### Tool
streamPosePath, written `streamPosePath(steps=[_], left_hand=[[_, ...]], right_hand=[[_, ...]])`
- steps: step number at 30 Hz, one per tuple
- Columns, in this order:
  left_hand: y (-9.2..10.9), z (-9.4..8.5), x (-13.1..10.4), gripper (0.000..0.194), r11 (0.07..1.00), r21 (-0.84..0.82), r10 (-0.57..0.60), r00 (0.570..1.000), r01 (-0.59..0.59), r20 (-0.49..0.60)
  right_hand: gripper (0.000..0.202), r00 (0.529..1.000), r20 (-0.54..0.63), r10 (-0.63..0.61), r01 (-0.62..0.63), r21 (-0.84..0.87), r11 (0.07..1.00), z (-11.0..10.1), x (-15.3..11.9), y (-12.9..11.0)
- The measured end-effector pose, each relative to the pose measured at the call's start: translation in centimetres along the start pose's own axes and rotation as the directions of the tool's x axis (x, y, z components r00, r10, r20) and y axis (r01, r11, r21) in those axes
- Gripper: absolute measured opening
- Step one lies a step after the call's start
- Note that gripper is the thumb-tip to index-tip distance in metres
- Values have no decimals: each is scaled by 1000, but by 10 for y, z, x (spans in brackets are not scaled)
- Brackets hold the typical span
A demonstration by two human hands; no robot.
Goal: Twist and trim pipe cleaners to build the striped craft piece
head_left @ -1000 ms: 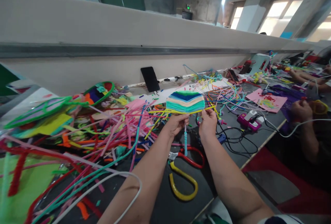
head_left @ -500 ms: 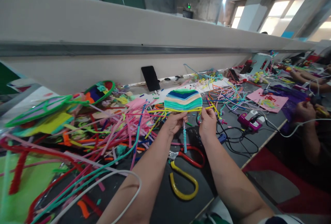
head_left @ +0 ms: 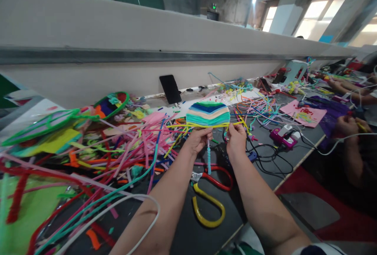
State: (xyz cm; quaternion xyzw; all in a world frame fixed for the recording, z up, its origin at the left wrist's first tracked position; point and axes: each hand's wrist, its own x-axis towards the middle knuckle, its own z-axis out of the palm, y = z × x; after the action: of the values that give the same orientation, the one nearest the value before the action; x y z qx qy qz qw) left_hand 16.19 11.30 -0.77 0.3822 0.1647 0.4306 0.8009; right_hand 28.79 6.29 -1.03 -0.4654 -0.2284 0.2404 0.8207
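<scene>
A striped piece [head_left: 207,113] in green, blue, cream and teal spans the space above both hands, with yellow pipe cleaners [head_left: 203,125] along its lower edge. My left hand [head_left: 198,141] pinches that lower edge near its middle. At the right end of the same edge, my right hand [head_left: 236,138] has its fingers closed on the yellow strips. A light blue twisted stem [head_left: 209,158] hangs down beside my left hand. Below the hands, scissors with one red handle [head_left: 225,178] and one yellow handle [head_left: 209,223] lie on the dark table [head_left: 182,229].
Loose pipe cleaners [head_left: 141,139] are heaped at the left, beside a green-rimmed piece [head_left: 41,127]. A black phone [head_left: 170,89] leans against the wall. Right are a purple power strip [head_left: 282,138], black cables [head_left: 272,160] and a pink sheet [head_left: 304,112]. Another person's hands [head_left: 349,125] are farther right.
The whole view has shifted very slightly. Both hands keep their hold on the striped piece, with no clear movement of the fingers.
</scene>
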Motion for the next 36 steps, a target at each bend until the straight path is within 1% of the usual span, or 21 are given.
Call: streamPosePath(steps=[3,5,16,25,36], left_hand=[[0,0,0,22,1000,-18,-12,1000,11,-7],[0,1,-1,23,999,-34,-22,1000,22,-10],[2,6,-4,23,995,-82,-53,998,54,20],[0,4,-3,23,997,-63,-46,999,46,6],[-1,4,-2,26,997,-56,-60,998,59,-9]], right_hand=[[26,999,-26,38,-36,71,997,1,0,-1],[26,999,-26,41,-39,78,996,2,-1,-2],[27,999,-12,51,-49,90,995,0,1,0],[27,999,-31,20,-17,85,996,5,-3,-8],[29,999,-26,26,-25,51,998,2,-1,-4]])
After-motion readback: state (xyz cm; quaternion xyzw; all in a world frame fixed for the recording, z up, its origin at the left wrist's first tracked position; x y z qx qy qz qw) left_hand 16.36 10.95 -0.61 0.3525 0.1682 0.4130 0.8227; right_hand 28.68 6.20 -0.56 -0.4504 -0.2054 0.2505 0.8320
